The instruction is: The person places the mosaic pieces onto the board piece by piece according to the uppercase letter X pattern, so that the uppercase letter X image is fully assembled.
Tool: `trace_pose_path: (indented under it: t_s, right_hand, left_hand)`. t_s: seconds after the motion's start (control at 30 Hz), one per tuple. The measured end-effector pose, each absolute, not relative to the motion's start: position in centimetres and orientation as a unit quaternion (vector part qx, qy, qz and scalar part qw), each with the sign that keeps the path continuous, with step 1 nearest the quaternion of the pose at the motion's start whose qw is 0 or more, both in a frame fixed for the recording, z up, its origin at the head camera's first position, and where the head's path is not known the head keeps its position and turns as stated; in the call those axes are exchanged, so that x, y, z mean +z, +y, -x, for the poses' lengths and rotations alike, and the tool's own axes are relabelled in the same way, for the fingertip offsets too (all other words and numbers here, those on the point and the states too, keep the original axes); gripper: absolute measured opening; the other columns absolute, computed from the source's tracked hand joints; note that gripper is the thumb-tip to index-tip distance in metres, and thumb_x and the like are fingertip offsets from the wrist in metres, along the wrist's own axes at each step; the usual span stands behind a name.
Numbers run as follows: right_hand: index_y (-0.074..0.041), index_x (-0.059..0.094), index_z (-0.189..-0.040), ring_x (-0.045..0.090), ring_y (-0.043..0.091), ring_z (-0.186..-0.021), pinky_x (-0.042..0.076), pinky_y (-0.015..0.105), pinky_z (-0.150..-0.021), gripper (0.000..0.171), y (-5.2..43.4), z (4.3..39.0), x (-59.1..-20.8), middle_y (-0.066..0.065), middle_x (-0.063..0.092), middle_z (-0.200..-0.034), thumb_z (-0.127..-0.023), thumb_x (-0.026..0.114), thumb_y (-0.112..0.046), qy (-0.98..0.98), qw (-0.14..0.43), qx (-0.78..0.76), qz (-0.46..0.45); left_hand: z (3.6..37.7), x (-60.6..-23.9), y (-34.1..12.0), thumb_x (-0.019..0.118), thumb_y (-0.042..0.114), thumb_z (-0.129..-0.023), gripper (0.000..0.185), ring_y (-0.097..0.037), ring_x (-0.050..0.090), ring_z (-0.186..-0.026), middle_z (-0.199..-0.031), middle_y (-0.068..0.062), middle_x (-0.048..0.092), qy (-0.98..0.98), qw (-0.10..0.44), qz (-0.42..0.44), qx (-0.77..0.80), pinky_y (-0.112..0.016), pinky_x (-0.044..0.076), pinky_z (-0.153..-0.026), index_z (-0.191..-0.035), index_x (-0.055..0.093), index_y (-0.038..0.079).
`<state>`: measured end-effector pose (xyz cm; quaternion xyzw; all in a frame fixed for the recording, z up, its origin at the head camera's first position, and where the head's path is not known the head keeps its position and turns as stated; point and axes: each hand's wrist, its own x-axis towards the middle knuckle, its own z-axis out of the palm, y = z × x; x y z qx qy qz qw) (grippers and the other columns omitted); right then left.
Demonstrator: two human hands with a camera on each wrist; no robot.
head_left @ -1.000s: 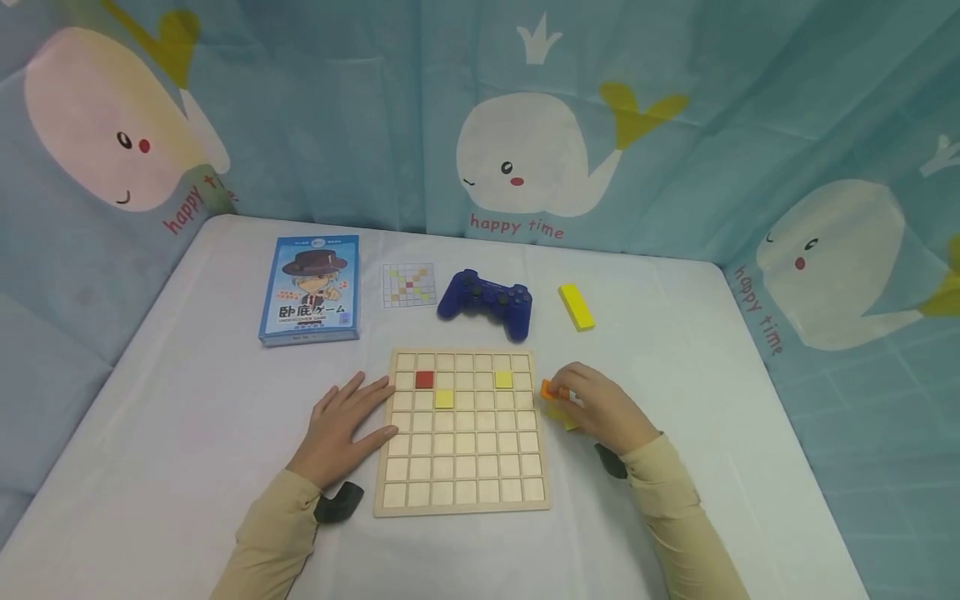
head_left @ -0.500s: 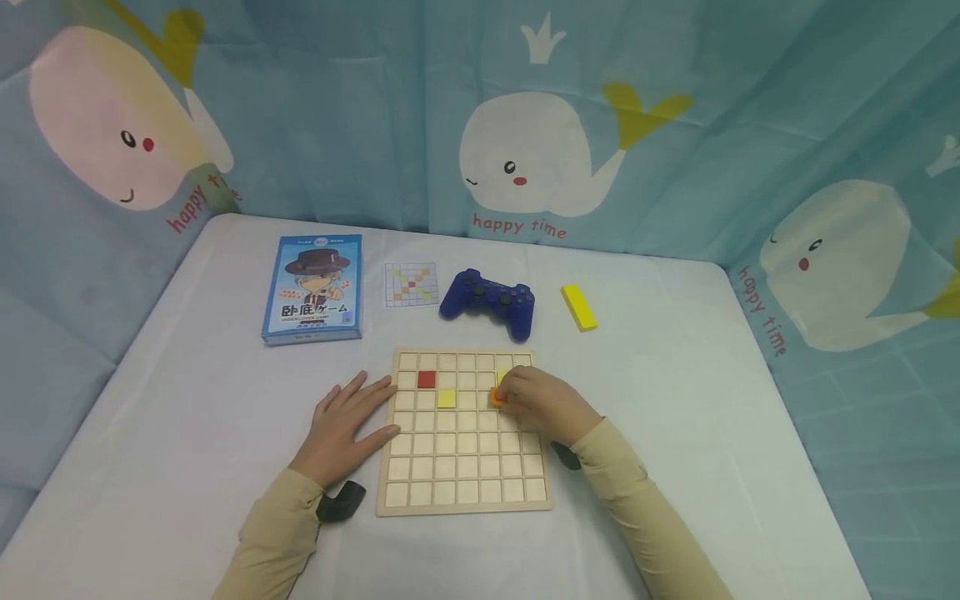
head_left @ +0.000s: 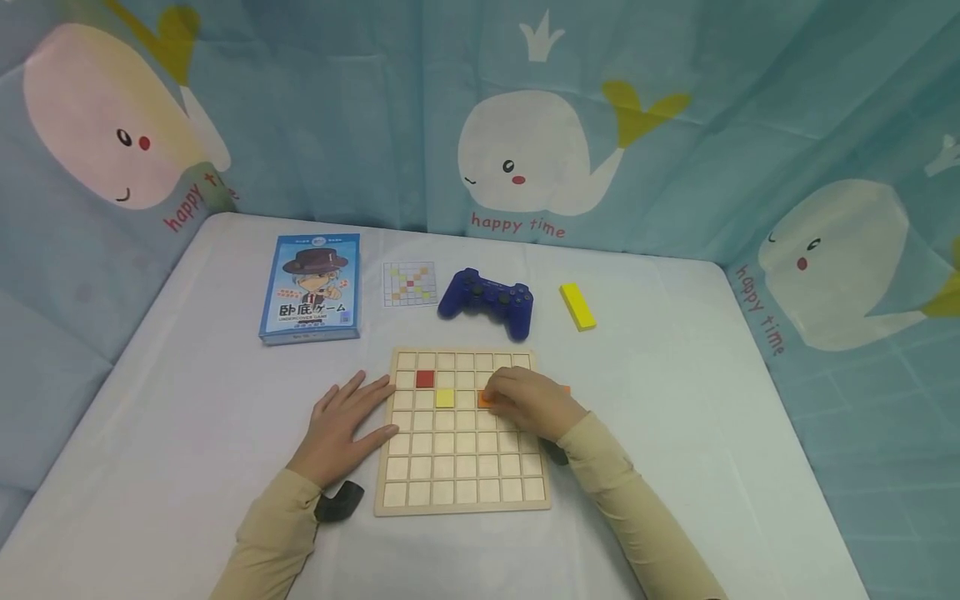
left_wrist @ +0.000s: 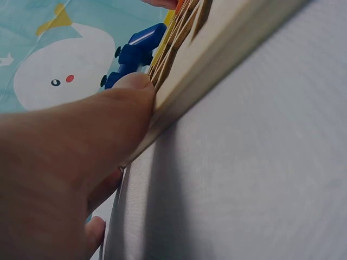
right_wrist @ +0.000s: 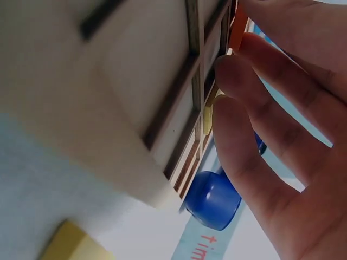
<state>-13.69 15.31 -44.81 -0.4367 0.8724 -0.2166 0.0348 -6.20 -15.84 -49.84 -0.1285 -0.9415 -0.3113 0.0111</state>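
Note:
A wooden grid board [head_left: 442, 467] lies in the middle of the table in the head view. Over its third row, my right hand [head_left: 536, 404] pinches a small orange tile [head_left: 483, 399] between thumb and forefinger. The right wrist view shows that orange tile [right_wrist: 237, 27] edge-on between the fingertips. A red tile [head_left: 425, 379] and a yellow tile [head_left: 445, 398] sit in cells at the upper left. My left hand [head_left: 341, 433] rests at the board's left edge, fingers spread and straight. In the left wrist view its thumb [left_wrist: 127, 105] touches the board's side.
Behind the board lie a blue game controller [head_left: 487, 300], a printed pattern card [head_left: 408, 285] and a blue game box [head_left: 311, 287]. A yellow block [head_left: 577, 307] lies at the back right. Another orange piece [head_left: 566, 390] shows right of the board, partly behind my right hand.
My right hand has moved left from the pieces beside the board onto the grid, carrying the orange tile. It now covers the yellow tile at the upper right. The left hand stays put.

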Motion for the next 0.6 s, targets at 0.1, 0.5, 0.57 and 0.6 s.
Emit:
trace_pose_path:
  t_s: [0.1, 0.5, 0.57, 0.6]
  right_hand:
    - [-0.012, 0.068, -0.096, 0.061, 0.011, -0.091, 0.053, 0.025, -0.082, 0.011, 15.16, 13.72, -44.80, -0.004, 0.067, -0.097, -0.086, 0.071, -0.011, 0.876, 0.037, -0.210, 0.433]
    - [-0.011, 0.068, -0.096, 0.062, 0.011, -0.091, 0.053, 0.024, -0.082, 0.011, 14.86, 13.94, -44.96, -0.003, 0.066, -0.098, -0.086, 0.072, -0.012, 0.882, 0.050, -0.189, 0.429]
    - [-0.011, 0.068, -0.097, 0.062, 0.011, -0.092, 0.053, 0.025, -0.083, 0.011, 14.81, 13.96, -44.90, -0.003, 0.066, -0.098, -0.086, 0.072, -0.012, 0.883, 0.056, -0.187, 0.426]
    - [-0.012, 0.068, -0.097, 0.062, 0.011, -0.092, 0.053, 0.024, -0.083, 0.011, 14.79, 13.97, -44.87, -0.004, 0.066, -0.099, -0.086, 0.072, -0.013, 0.884, 0.058, -0.185, 0.424]
  left_hand:
    - [6.17, -49.83, -15.85, 0.068, 0.042, -0.086, 0.061, -0.033, 0.023, -0.144, -0.148, -0.003, 0.045, -0.941, 0.011, 0.128, -0.313, -0.056, 0.011, -0.115, -0.140, 0.049, 0.020]
    - [6.23, -49.86, -15.92, 0.067, 0.044, -0.087, 0.061, -0.033, 0.023, -0.144, -0.148, -0.002, 0.044, -0.941, 0.007, 0.127, -0.312, -0.057, 0.011, -0.115, -0.141, 0.049, 0.020]
    - [6.22, -49.81, -15.90, 0.067, 0.044, -0.087, 0.062, -0.033, 0.022, -0.144, -0.148, -0.002, 0.044, -0.941, 0.005, 0.126, -0.313, -0.057, 0.010, -0.116, -0.141, 0.049, 0.020]
    - [6.22, -49.80, -15.89, 0.067, 0.043, -0.087, 0.062, -0.033, 0.022, -0.144, -0.148, -0.003, 0.044, -0.941, 0.005, 0.126, -0.313, -0.057, 0.010, -0.116, -0.141, 0.049, 0.020]
